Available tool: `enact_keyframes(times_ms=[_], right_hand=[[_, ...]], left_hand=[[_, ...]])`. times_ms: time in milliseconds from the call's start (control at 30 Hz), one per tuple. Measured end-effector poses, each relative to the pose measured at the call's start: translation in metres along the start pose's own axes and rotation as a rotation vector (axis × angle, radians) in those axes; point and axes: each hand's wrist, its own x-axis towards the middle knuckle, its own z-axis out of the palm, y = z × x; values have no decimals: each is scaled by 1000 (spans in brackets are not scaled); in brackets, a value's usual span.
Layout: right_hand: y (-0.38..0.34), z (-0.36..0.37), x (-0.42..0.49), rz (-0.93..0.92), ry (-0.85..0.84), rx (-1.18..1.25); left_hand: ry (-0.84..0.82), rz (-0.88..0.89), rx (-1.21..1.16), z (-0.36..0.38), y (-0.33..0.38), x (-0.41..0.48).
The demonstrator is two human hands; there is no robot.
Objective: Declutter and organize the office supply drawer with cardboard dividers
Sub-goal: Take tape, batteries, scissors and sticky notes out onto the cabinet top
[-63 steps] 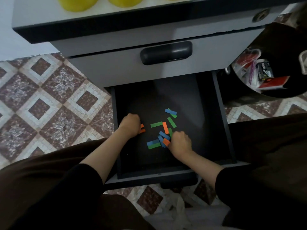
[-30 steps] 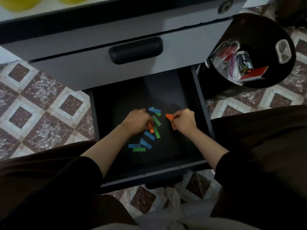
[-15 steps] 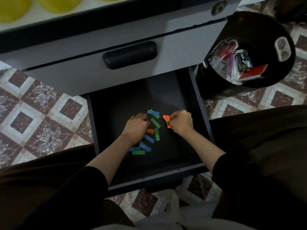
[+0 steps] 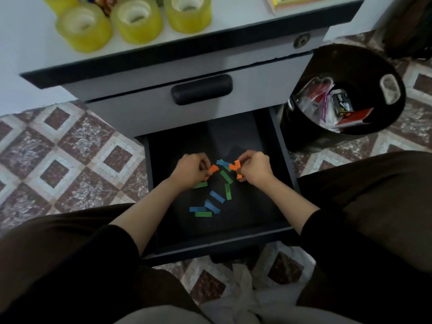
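1. Nearest the drawer (image 4: 222, 245) front lie loose blue and green strips (image 4: 205, 210) — we judge them feather-light, floppy, best pinched at one end.
2. Mid-drawer, our left hand (image 4: 190, 170) pinches an orange strip (image 4: 214, 169); our right hand (image 4: 254, 170) pinches more orange strips (image 4: 234, 166).
3. Drawer walls hem us sideways — room opens toward its back and upward.

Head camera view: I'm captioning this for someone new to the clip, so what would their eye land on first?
The bright blue and green paper strips scattered on the dark floor of the open drawer stand out first, with the left hand and right hand each pinching orange strips just behind them. Next come the yellow tape rolls on the cabinet top and the black bin of wrappers to the drawer's right.
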Motion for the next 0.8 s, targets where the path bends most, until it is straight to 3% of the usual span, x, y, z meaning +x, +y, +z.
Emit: enact_keyframes(times_ms=[200, 333, 533, 800], right_hand=[[-32, -12, -20, -214, 31, -76], [-57, -27, -39, -288, -63, -75], [-91, -55, -66, -451, -166, -231], [-87, -61, -65, -410, -145, -119]], left_hand=[[99, -37, -212, -35, 15, -28], [89, -6, -382, -54, 32, -49], [68, 74, -402, -67, 50, -70], [101, 88, -620, -60, 60, -67]])
